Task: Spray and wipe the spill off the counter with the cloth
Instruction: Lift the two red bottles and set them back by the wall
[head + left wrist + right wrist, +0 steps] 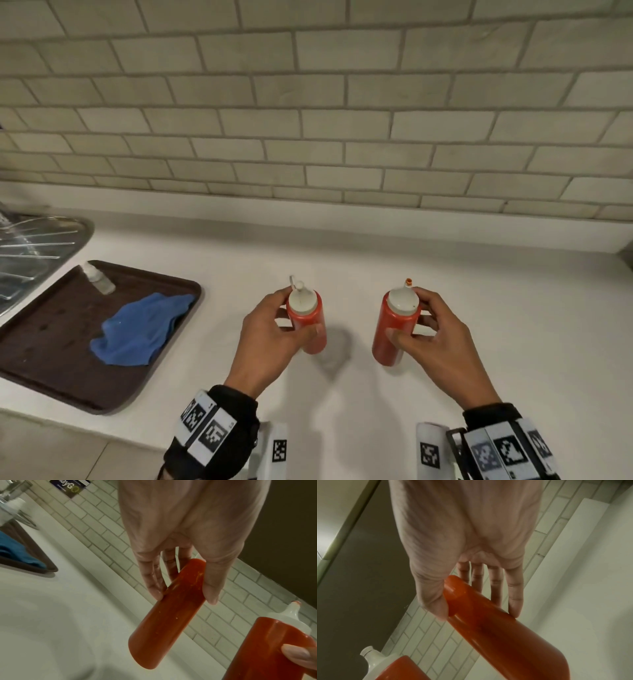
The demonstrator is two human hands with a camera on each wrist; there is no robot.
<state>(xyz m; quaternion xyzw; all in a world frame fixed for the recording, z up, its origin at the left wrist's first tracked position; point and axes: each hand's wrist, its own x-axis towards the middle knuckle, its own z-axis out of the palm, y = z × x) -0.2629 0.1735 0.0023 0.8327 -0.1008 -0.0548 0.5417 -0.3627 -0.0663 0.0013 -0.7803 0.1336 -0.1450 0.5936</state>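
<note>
Surface: white counter (pixel 376 260), smooth and matte, meeting a wall of pale brick-pattern tiles (pixel 308 102) with grey grout. A low white upstand runs along the joint. At far left a steel draining board (pixel 37 240) is set into the counter.

Left of centre, a dark brown tray (pixel 51 359) lies flat on the counter near its front edge. On the tray: a crumpled blue cloth (pixel 144 329), and beyond it a small clear spray bottle (pixel 99 277) lying on its side near the tray's far edge. Cloth and spray bottle are apart, neither touched.

Left hand (pixel 270 339) grips a red sauce bottle (pixel 306 322) with a white capped nozzle, thumb in front, fingers wrapped behind. In the left wrist view its base appears clear of the counter; a shadow lies beneath it.

Right hand (pixel 435 339) grips a second red bottle (pixel 394 329), white top with an orange tip, thumb across the front, fingers curled round the back. The bottle leans slightly.

The two bottles are near each other, not touching. Both wrists carry black bands with printed markers.

No spill can be made out on the counter.
</note>
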